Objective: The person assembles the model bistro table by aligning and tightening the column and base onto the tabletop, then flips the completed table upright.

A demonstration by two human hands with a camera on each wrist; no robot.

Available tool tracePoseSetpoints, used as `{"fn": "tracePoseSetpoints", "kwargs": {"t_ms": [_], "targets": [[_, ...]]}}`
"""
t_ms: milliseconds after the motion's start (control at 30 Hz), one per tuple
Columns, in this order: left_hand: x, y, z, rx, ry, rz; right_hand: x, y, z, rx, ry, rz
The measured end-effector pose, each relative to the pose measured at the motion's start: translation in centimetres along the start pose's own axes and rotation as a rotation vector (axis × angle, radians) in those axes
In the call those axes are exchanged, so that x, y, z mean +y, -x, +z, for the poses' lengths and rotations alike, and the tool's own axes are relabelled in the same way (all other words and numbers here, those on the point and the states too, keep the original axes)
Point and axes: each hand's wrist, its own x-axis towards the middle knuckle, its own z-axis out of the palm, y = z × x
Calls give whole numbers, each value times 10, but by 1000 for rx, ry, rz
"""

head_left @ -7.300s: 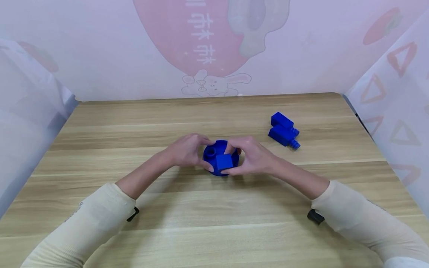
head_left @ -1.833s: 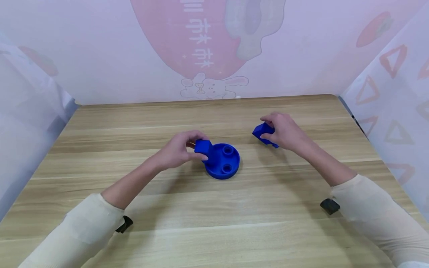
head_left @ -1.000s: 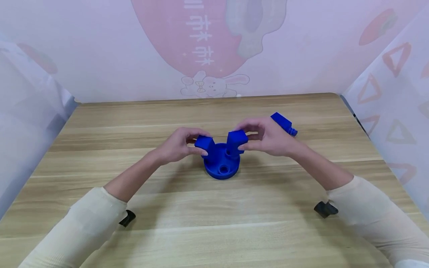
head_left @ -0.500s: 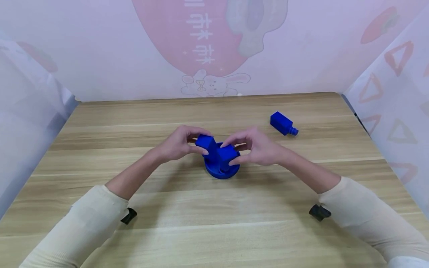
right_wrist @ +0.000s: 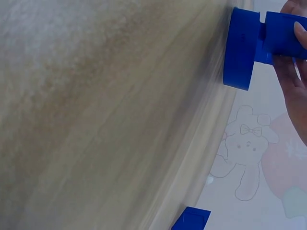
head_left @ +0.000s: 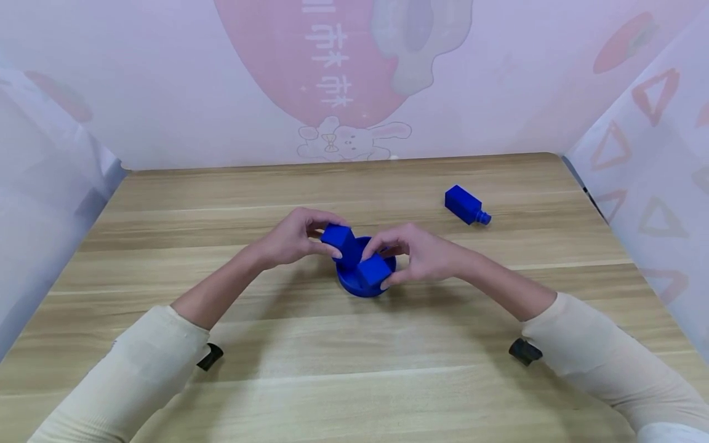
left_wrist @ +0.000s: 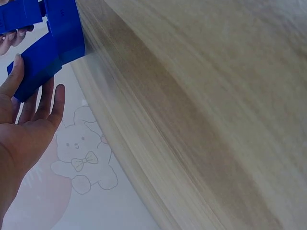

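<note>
A round blue dish [head_left: 346, 284] with a raised rim rests on the wooden table. My left hand [head_left: 293, 239] pinches a blue block [head_left: 338, 235] at the dish's left side; in the left wrist view that block [left_wrist: 37, 64] meets the dish [left_wrist: 66, 28] at a tilt. My right hand [head_left: 423, 253] grips a second blue block [head_left: 374, 269] over the front of the dish. The right wrist view shows this block [right_wrist: 283, 36] close against the dish [right_wrist: 240, 48], its lower end partly hidden. Whether it is seated in a socket, I cannot tell.
Another blue block [head_left: 463, 204] with a ridged peg lies on its side at the back right of the table [head_left: 354, 381]. A printed curtain [head_left: 194, 86] stands behind the table's back edge.
My right hand has brought a block from the back right to the dish, then forward to its front and lower. My left hand keeps its grip on the other block.
</note>
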Motion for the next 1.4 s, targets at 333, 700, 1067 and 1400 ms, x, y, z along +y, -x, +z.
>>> {"fn": "tracePoseSetpoints", "kwargs": {"t_ms": [333, 700, 1067, 1400], "targets": [[1, -1, 1, -3, -36, 5, -3, 2, -3, -153, 92, -48], [2, -1, 2, 1, -45, 0, 0, -6, 2, -45, 221, -120], [0, 0, -1, 0, -41, 9, 2, -19, 16, 75, 366, -129], [1, -1, -1, 1, -49, -8, -2, -12, 5, -24, 340, -156]]}}
